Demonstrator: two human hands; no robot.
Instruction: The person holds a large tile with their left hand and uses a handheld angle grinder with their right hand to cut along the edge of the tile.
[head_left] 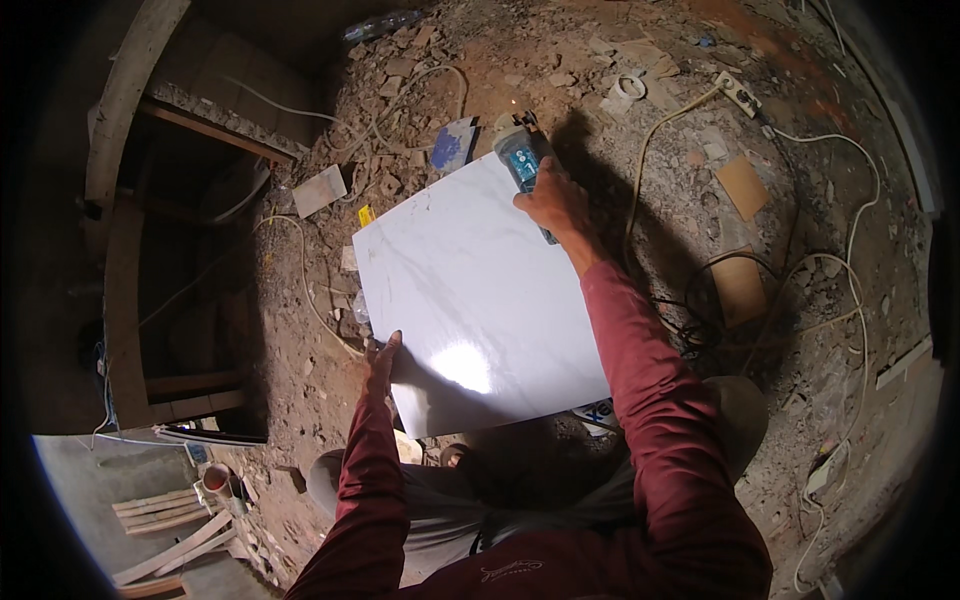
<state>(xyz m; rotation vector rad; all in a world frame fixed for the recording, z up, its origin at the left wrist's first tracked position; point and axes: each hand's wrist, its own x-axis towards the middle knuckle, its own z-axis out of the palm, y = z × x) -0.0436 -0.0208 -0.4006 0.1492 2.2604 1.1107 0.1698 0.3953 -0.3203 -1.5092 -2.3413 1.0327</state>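
Observation:
A large white marble-patterned tile (480, 290) lies in front of me, a bright glare on its lower part. My left hand (383, 355) grips the tile's left edge near the lower corner, thumb on the face. My right hand (550, 200) is closed on a teal and grey handheld power tool (522, 157) at the tile's upper right corner and right edge. The tool's head points away from me, beyond the upper edge. A blue piece of board (452, 145) lies just beyond the tile.
Rubble covers the ground, with loose cables, a power strip (739, 93), a white ring (629, 87), brown rectangular pieces (741, 186) and a pale square piece (320, 191). A dark framed opening (125, 300) is at the left. Wood strips (155, 512) and a reddish pipe (218, 480) lie lower left.

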